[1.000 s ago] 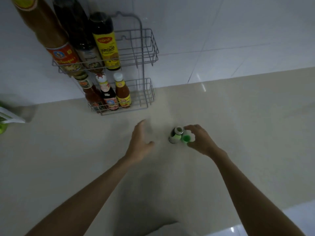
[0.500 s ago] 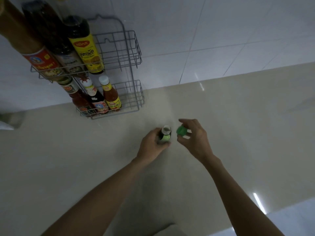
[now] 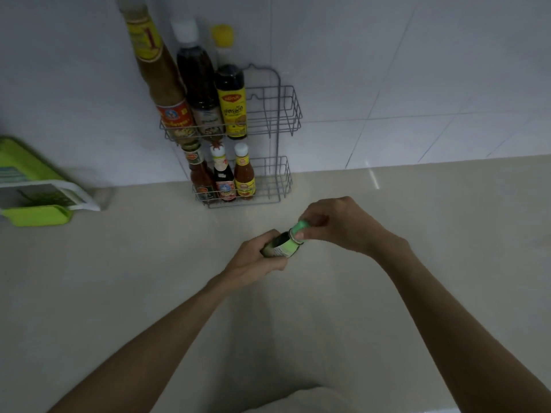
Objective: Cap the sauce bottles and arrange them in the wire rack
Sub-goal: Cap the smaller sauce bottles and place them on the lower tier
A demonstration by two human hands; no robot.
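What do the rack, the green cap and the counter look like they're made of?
Wire rack: thin metal wire, apparently grey-coated, judging by its bent rods and open grid. Green cap, pinched by the right hand: probably plastic, given its bright, uniform colour. Counter: polished stone or tile, beige with glossy light reflections; which one isn't clear.

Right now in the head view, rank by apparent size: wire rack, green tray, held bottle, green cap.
1. wire rack
2. green tray, cut off at the frame edge
3. held bottle, partly hidden by the left hand
4. green cap

wall (image 3: 387,70): white tile | counter (image 3: 119,293): beige, glossy | light: dim
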